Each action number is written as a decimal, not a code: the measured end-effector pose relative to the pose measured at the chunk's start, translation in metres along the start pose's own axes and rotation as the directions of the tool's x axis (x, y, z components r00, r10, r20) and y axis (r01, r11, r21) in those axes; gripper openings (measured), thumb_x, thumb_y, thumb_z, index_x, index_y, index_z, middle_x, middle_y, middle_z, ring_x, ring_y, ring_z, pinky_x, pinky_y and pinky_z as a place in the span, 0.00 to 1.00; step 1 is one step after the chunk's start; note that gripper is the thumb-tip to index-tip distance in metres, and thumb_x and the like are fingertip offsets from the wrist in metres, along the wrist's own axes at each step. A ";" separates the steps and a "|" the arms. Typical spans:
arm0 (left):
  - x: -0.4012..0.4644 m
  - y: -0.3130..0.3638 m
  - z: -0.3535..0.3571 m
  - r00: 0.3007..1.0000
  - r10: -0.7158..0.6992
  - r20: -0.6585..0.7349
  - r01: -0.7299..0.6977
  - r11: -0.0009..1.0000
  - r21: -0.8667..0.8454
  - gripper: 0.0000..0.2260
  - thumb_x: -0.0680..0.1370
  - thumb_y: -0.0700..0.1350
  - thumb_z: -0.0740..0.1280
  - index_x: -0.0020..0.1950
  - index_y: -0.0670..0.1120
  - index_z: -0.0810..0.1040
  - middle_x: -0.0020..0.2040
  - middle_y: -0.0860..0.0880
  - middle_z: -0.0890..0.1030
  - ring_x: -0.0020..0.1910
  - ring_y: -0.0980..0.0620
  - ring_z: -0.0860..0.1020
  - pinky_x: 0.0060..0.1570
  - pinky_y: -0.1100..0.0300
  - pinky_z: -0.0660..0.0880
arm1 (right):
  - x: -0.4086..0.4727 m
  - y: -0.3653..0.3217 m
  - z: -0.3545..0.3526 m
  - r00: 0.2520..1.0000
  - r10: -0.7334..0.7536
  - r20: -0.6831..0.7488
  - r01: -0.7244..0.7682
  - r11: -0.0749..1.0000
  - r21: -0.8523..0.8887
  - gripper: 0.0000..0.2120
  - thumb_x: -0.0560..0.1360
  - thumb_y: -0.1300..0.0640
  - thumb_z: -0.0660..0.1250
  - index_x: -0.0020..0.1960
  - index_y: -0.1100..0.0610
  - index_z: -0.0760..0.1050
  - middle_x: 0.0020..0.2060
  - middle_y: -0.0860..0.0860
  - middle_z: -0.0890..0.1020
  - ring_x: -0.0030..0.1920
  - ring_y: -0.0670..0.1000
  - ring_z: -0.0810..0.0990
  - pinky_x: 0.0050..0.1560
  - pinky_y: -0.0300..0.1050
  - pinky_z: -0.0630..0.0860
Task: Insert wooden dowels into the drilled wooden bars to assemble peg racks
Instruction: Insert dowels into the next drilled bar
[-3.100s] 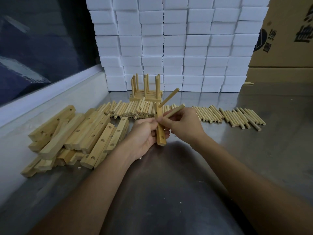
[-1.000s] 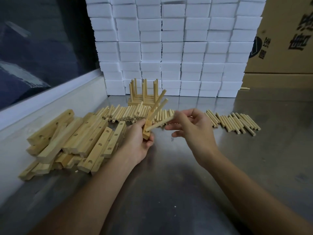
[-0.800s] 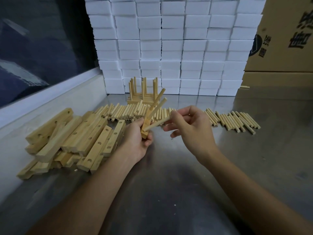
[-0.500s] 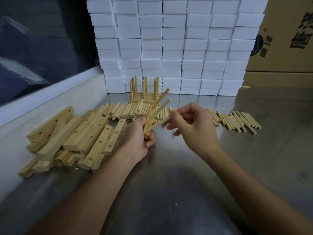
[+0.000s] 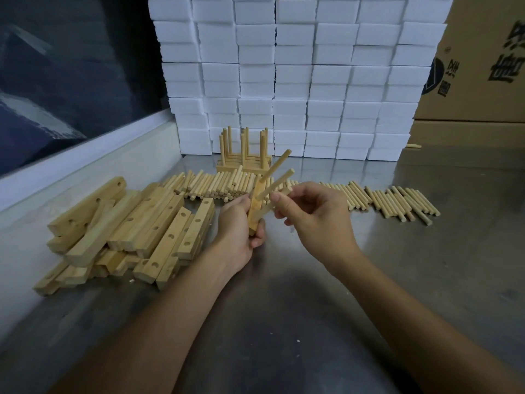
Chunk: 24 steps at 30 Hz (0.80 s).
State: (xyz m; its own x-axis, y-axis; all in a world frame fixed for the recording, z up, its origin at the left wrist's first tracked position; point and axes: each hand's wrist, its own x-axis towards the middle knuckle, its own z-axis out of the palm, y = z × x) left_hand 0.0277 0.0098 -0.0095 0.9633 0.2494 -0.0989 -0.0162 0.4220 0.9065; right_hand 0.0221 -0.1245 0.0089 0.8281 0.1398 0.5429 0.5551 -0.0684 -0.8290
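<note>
Bar (image 5: 254, 207) gripped upright in left hand (image 5: 237, 227); right hand (image 5: 311, 213) pinches third dowel (image 5: 263, 212); carton (image 5: 483, 61) print illegible.

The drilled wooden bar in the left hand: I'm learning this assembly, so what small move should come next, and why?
Probably push the third wooden dowel home. The left hand grips the drilled wooden bar, two dowels already stand out of it, and the right hand pinches the third, which meets the bar's lower part at an angle.
</note>
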 end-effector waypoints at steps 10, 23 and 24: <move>0.005 -0.002 -0.002 1.000 0.016 0.002 -0.016 1.000 0.001 0.18 0.86 0.41 0.49 0.61 0.38 0.77 0.36 0.44 0.81 0.18 0.54 0.64 0.16 0.67 0.56 | -0.002 0.004 0.003 0.996 -0.038 0.080 0.037 0.999 0.015 0.05 0.76 0.67 0.70 0.51 0.63 0.82 0.41 0.49 0.85 0.42 0.42 0.84 0.44 0.35 0.78; 0.007 -0.004 0.000 1.000 0.014 -0.009 -0.013 1.000 0.020 0.14 0.85 0.43 0.53 0.51 0.42 0.78 0.40 0.39 0.83 0.33 0.45 0.79 0.30 0.57 0.74 | -0.009 0.009 0.011 0.996 0.085 0.008 -0.083 0.991 -0.103 0.09 0.72 0.53 0.77 0.47 0.58 0.82 0.37 0.48 0.85 0.39 0.45 0.83 0.42 0.37 0.79; 0.007 -0.003 -0.001 1.000 -0.007 -0.008 0.006 1.000 -0.021 0.13 0.85 0.43 0.53 0.52 0.42 0.76 0.47 0.35 0.83 0.38 0.42 0.82 0.36 0.53 0.77 | -0.009 0.011 0.012 0.992 0.126 -0.002 -0.125 0.982 -0.144 0.12 0.70 0.50 0.78 0.48 0.56 0.81 0.38 0.47 0.84 0.38 0.43 0.83 0.41 0.35 0.78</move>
State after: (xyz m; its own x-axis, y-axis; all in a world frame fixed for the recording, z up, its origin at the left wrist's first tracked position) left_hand 0.0346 0.0109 -0.0135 0.9612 0.2537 -0.1082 -0.0156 0.4416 0.8971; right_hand 0.0198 -0.1152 -0.0070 0.8914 0.1281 0.4348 0.4531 -0.2267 -0.8621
